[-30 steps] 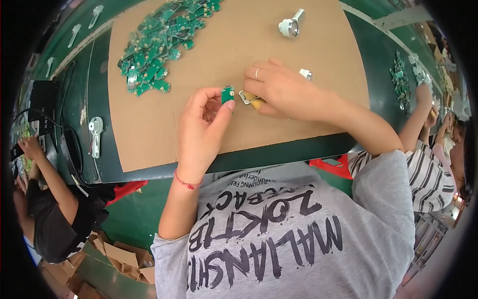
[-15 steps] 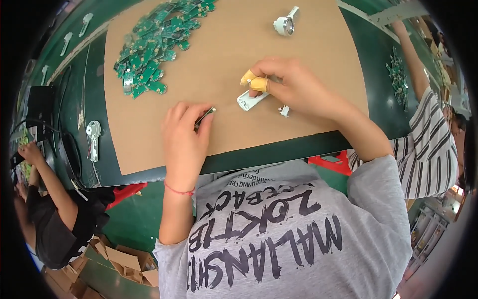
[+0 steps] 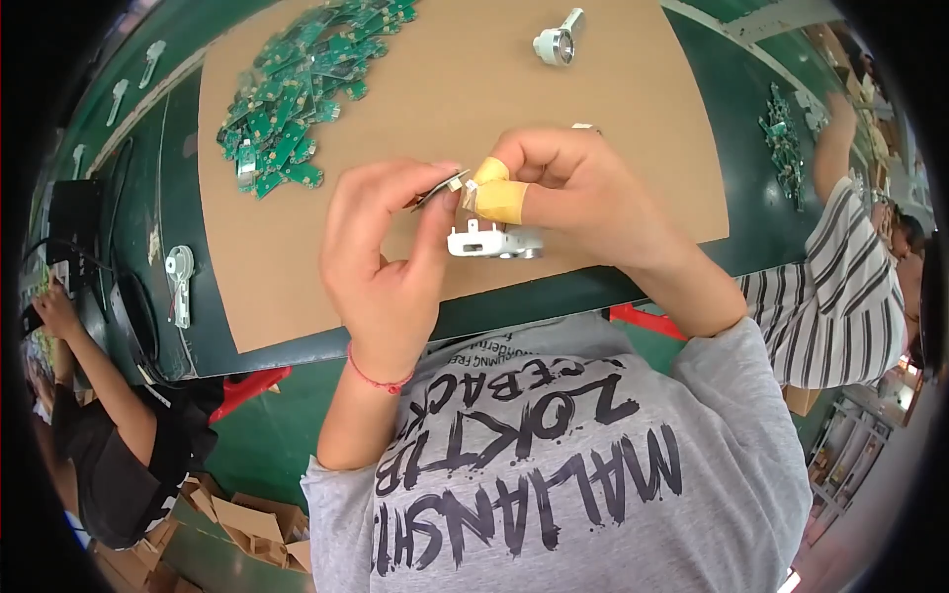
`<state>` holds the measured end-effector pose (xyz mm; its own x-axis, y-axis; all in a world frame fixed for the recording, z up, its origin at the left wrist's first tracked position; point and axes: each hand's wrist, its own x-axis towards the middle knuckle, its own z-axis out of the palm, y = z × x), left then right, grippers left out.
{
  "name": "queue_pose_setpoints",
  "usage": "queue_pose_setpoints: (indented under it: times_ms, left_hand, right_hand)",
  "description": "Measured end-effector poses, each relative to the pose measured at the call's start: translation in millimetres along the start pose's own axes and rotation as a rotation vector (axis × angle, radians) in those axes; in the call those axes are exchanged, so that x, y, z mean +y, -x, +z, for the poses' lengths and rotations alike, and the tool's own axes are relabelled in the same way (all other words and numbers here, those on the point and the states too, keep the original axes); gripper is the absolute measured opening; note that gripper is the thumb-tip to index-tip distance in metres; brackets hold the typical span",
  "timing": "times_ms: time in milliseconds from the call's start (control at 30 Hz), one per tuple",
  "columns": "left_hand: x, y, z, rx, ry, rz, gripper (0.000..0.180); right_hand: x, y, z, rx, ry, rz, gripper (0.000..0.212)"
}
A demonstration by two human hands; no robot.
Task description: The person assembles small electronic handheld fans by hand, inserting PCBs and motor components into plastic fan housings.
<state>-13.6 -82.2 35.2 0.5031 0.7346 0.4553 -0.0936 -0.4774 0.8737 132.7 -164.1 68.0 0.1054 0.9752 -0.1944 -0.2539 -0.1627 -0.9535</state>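
Grey lettered shirt, probable circuit board

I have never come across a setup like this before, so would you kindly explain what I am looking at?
No machine here: these are a person's bare hands, seen from above by a fisheye camera worn on the head, so straight edges bend. The left hand holds a small circuit board. The right hand, with yellow finger covers, pinches a tiny pale piece beside it. A white plastic part is just below; its grip is hidden. On the brown sheet lie a heap of green boards and a white device with a round silver end.
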Motion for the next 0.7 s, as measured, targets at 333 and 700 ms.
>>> queue_pose_setpoints:
  times_ms: [333,700]
  left_hand:
    - [3.7,3.6,1.8,0.053,-0.098,0.123,0.025]
    - [2.6,10.5,-3.8,0.056,-0.278,0.302,0.032]
  right_hand:
    - [14.0,0.9,9.7,-0.018,-0.176,-0.027,0.007]
    - [9.8,2.9,9.9,-0.065,-0.124,0.002,0.008]
